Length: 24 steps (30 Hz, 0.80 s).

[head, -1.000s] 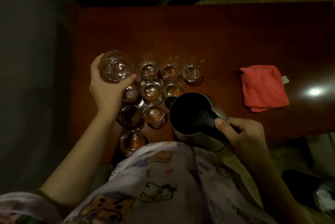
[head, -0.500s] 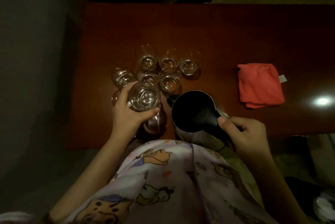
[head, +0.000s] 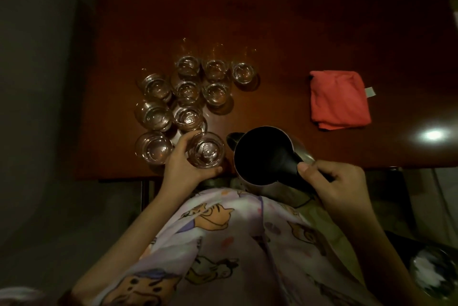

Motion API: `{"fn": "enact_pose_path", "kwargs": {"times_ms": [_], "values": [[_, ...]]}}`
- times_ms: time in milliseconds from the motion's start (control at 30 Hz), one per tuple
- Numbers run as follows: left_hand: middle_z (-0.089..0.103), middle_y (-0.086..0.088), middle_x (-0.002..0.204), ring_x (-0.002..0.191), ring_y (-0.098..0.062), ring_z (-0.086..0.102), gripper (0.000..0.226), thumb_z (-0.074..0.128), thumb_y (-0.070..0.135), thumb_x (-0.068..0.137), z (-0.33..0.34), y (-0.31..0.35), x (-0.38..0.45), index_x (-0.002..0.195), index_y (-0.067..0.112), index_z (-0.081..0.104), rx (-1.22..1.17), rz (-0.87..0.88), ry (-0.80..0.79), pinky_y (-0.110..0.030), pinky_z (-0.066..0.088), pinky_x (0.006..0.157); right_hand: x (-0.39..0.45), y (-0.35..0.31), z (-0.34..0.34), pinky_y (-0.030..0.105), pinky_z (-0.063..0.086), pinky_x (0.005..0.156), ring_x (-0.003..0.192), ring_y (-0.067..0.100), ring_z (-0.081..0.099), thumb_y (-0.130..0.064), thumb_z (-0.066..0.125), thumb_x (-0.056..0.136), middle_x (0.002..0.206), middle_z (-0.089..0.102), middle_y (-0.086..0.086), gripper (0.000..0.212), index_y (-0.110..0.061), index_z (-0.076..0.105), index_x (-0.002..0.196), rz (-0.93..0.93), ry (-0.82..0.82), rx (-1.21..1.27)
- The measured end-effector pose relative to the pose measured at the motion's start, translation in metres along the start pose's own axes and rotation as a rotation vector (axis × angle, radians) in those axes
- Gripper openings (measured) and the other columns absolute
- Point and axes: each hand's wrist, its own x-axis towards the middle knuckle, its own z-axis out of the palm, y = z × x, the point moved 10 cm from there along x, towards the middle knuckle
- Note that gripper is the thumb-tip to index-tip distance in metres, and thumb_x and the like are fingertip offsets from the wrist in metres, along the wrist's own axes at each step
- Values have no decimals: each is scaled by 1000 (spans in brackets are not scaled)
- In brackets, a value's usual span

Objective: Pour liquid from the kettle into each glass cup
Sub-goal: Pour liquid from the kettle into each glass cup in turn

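We see the left hand (head: 184,164) curled round a glass cup (head: 206,149), thumb along its near side and fingers round the far side, holding it at the near edge of the dark red worktop (head: 285,40). We cannot tell whether the cup rests on the surface or is lifted just off it. The right hand (head: 332,181) grips the black handle (head: 295,169) of the kettle (head: 265,154), thumb pressed on top of the handle, fingers wrapped beneath. The kettle stands open-topped just to the right of the held cup, its spout (head: 233,138) pointing toward the cup, its inside dark. The two hands are apart, with the kettle's body between them.

Beyond the left hand stands a cluster of other glass cups (head: 188,90), close together, some touching; one (head: 153,148) sits just left of that hand. They gleam, but we cannot tell how much they hold. Well beyond the right hand and to its right lies a folded red cloth (head: 339,98) with a small white tag.
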Motion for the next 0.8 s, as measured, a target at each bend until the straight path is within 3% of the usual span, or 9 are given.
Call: {"fn": "enact_pose_path", "kwargs": {"times_ms": [100,267,433,533,700,800], "values": [[61,9,113,107,-9,57,87,92,16,48,8,-10,0,123,25,50,10,-24,12,-35,48,95,-1,4,-3,45,36,45,47,37,46,-61,46,70,48,48,21,67,3,58,54,0,-12,-46],[62,5,112,106,-12,59,85,92,15,49,21,-21,4,120,28,49,16,-67,15,-37,48,95,-3,4,-2,42,35,44,43,27,45,-65,43,69,44,47,12,63,-7,58,51,-10,-53,-121],[60,8,106,103,-12,59,82,89,8,52,31,-12,2,121,24,49,1,-53,14,-16,44,83,-4,-3,-2,41,31,45,42,25,41,-67,42,71,42,40,9,65,-6,50,48,-49,-101,-184],[61,7,105,101,-12,59,82,89,7,52,33,-8,1,121,24,48,-13,-43,3,-12,43,79,-3,-8,-2,37,27,46,43,26,42,-69,40,69,41,37,5,68,-5,50,49,-64,-119,-226],[61,9,107,102,-11,59,83,90,9,51,32,-9,4,122,23,49,-6,-43,5,-16,44,82,-1,-11,-1,42,31,45,44,29,43,-70,39,69,42,38,8,70,-3,48,50,-77,-130,-264],[63,5,109,103,-13,60,83,90,10,50,31,-12,6,120,26,50,-7,-47,8,-26,48,88,0,-12,0,41,32,46,44,26,44,-71,36,69,43,43,9,71,-4,50,51,-76,-136,-295]]}}
